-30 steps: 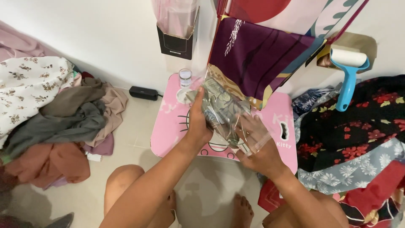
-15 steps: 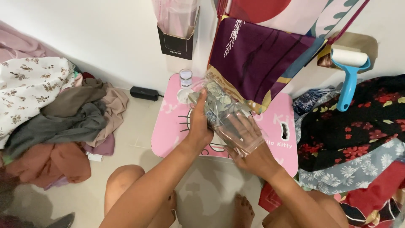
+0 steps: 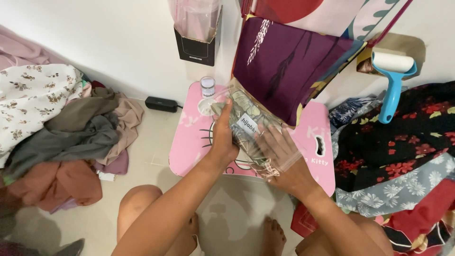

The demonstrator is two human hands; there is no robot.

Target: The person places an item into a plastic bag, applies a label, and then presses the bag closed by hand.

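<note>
A clear plastic bag (image 3: 249,130) holding a folded leaf-patterned cloth lies on the small pink table (image 3: 189,142); a white label faces up on it. My left hand (image 3: 222,137) grips the bag's left side. My right hand (image 3: 284,159) lies flat on the bag's near right end, pressing it down. A folded purple cloth (image 3: 284,66) with a white feather print rests just behind the bag.
A small clear jar (image 3: 207,87) stands at the table's far left corner. Behind it are a black box (image 3: 196,35) and a black device (image 3: 161,104) by the wall. Piled clothes (image 3: 66,132) lie left, flowered fabrics (image 3: 403,156) and a blue lint roller (image 3: 391,85) right.
The bag has been turned so its white label faces up. My right hand moved from under the bag's end to lie flat on top of it.
</note>
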